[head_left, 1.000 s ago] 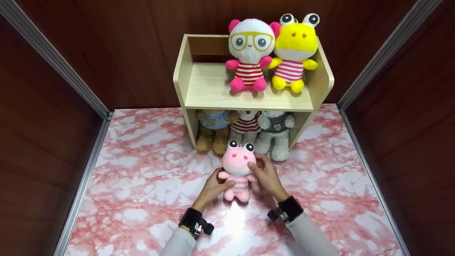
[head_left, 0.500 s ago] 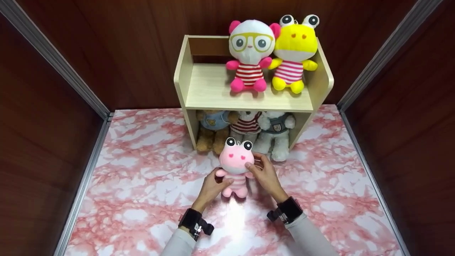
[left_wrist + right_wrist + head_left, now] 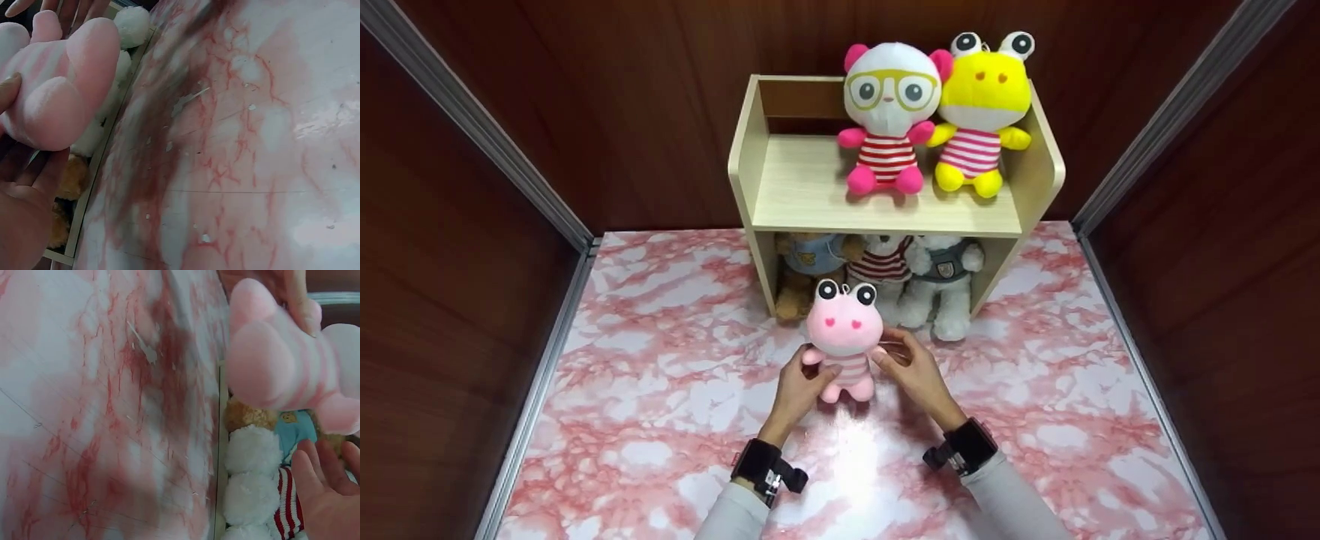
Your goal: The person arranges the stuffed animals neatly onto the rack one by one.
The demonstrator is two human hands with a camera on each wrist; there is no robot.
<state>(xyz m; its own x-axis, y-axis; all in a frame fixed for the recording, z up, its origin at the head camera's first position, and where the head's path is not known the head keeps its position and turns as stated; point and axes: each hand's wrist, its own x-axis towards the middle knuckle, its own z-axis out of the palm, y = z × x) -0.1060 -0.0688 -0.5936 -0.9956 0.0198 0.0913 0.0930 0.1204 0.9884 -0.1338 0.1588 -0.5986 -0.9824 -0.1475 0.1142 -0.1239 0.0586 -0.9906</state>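
Note:
A pink frog plush toy (image 3: 847,330) with bulging eyes and a striped belly is held up in front of the shelf's lower level. My left hand (image 3: 801,386) grips its body from the side, thumb across the belly and fingers behind, as the left wrist view shows too. Near the frog's other arm is my right hand (image 3: 916,371). In the right wrist view, the fingers of this right hand (image 3: 332,495) are extended, with a gap between them and the frog's arm.
A pale wooden shelf (image 3: 810,217) stands at the back. On its top level sit a pink-and-white panda plush (image 3: 889,154) and a yellow frog plush (image 3: 985,90). Below are a brown bear (image 3: 793,300), a striped-shirt plush (image 3: 877,262) and a white plush (image 3: 951,315). Dark panels enclose the marbled table (image 3: 660,390).
The pink frog has moved left and up toward the shelf with my left hand. My right hand, earlier touching its head, has come away and stays near its arm.

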